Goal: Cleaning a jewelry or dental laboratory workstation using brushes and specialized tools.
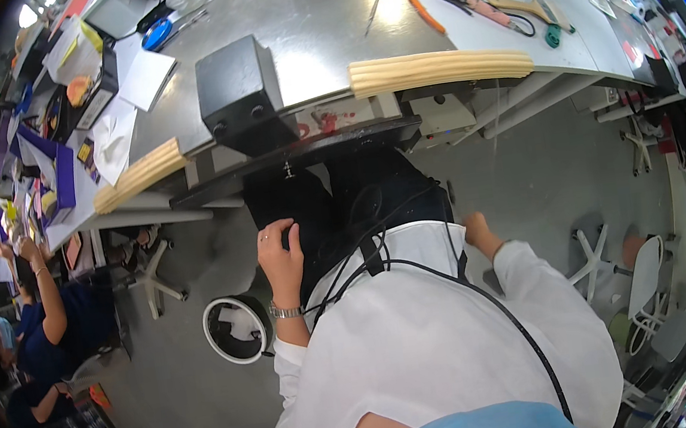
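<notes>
Thumb and curled fingers of the left hand (280,264) stand apart above a dark trouser leg (284,197); whether they touch the cloth is unclear. By the other hip, the right hand (477,233) is partly hidden by the white shirt (444,322), so I cannot tell its grip. Ahead of the left hand, at the front edge of the metal-topped bench (310,28), sits a black box (232,81), blocky and dull, two round dark fittings low on its near face. It hides part of a black-fronted drawer (351,141) with red smudges inside. Leftward, bench clutter (51,166) blurs.
</notes>
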A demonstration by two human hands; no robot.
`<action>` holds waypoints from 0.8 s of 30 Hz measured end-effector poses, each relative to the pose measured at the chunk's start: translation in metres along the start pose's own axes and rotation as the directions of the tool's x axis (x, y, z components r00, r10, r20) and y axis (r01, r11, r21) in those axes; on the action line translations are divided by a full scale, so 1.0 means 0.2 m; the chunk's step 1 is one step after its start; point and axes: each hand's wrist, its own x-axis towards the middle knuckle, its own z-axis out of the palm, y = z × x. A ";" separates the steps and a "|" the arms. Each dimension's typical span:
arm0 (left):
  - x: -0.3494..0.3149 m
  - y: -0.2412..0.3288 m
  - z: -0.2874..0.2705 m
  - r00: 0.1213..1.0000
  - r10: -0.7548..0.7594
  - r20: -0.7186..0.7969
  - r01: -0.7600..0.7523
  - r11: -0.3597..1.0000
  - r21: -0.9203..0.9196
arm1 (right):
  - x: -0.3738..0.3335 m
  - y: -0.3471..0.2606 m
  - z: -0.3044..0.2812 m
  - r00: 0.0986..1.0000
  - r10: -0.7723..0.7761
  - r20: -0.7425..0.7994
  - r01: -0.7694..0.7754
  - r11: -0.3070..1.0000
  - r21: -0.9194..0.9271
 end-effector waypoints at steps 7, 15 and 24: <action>-0.02 -0.05 -0.02 0.986 -0.133 0.103 0.142 0.986 -0.090 | -0.80 0.03 0.55 0.866 -0.204 0.458 0.286 0.951 -0.117; 0.07 -0.10 -0.08 0.966 -0.091 0.241 0.087 0.996 0.028 | -1.26 0.21 0.60 0.751 -0.161 0.640 -0.107 0.927 0.360; 0.07 -0.19 -0.12 0.944 -0.110 0.312 0.078 0.990 0.115 | -0.74 0.57 -0.68 0.968 0.145 -0.203 -0.004 0.823 0.568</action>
